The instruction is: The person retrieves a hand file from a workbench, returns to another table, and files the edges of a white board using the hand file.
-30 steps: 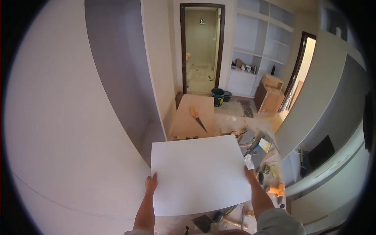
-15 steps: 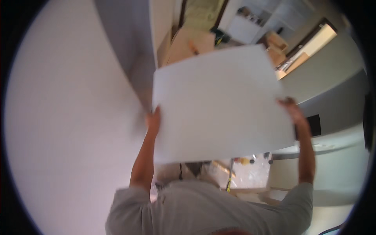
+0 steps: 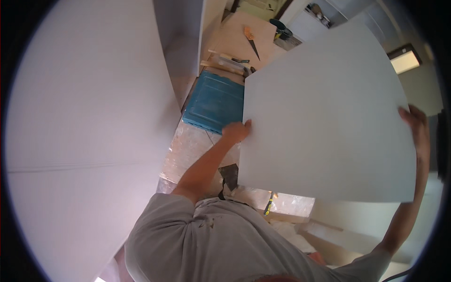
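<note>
A large white panel [image 3: 324,122] spans the space in front of me, tilted, its right side raised toward the far right. My left hand [image 3: 237,131] grips its left edge, thumb on the upper face and the other fingers partly hidden beneath. On the opposite edge, my right hand [image 3: 414,123] is closed, fingertips over the top. Just beyond my left hand a blue plastic lid or crate [image 3: 216,99] lies on the floor, partly covered by the panel.
A tall white board or cabinet side [image 3: 89,117] fills the left. Farther off, a handsaw [image 3: 252,41] with an orange handle rests on a brown board [image 3: 230,33]. A yellow-and-black handled tool [image 3: 268,206] lies on the floor near my body. A green tool [image 3: 280,30] sits at the back.
Both hands have carried the panel to the right and turned it, its right end now farther out. The blue lid or crate and more floor have come into sight on the left.
</note>
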`<act>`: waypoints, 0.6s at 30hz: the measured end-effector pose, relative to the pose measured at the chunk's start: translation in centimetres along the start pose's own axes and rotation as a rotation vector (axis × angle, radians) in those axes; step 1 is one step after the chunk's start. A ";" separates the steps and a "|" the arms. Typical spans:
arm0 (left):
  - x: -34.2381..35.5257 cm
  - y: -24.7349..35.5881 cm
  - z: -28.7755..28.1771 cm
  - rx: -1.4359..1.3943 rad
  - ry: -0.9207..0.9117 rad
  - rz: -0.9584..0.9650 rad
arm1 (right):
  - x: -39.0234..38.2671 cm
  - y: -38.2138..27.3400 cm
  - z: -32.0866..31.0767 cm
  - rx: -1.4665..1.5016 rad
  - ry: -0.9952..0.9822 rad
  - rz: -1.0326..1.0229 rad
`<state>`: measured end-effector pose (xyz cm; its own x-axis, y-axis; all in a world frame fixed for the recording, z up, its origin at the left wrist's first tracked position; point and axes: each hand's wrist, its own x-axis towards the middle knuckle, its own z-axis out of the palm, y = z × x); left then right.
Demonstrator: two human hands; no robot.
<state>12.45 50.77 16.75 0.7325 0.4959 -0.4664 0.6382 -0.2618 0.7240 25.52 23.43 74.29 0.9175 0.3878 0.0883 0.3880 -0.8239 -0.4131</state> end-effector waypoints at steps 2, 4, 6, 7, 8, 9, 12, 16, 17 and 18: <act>-1.3 1.7 -5.8 0.371 -0.093 0.171 | -0.5 -0.4 0.4 -0.049 0.038 -0.005; -1.9 3.2 -10.7 0.297 -0.157 0.158 | -1.3 -0.5 0.5 -0.092 0.099 0.033; -4.2 7.5 -15.0 0.041 -0.201 0.207 | -1.6 -1.6 1.3 -0.099 0.142 0.079; -6.7 10.2 -16.6 -0.135 -0.148 0.313 | -1.7 -1.1 2.5 -0.086 0.357 -0.079; -9.2 12.6 -18.3 -0.252 -0.075 0.415 | -1.8 -2.0 3.2 -0.069 0.367 -0.071; -11.7 15.6 -19.8 -0.374 -0.016 0.519 | -2.2 -3.3 3.2 -0.092 0.404 -0.196; -17.1 24.3 -23.2 -0.410 0.030 0.778 | -1.5 -4.7 -0.4 -0.046 0.032 -0.279; -28.8 32.0 -28.5 -0.469 -0.138 0.835 | -10.0 -11.7 1.1 0.151 -0.154 -0.399; -26.9 31.2 -29.1 -0.498 -0.019 0.889 | -7.5 -9.7 3.4 0.517 -0.353 -0.487; -24.9 30.9 -29.6 -0.530 0.073 0.960 | -5.0 -6.9 6.8 0.871 -0.532 -0.557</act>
<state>6.90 54.86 65.82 0.8430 0.3285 0.4261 -0.3853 -0.1842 0.9042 17.64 29.98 70.50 0.4062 0.9017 0.1479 0.3449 -0.0014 -0.9386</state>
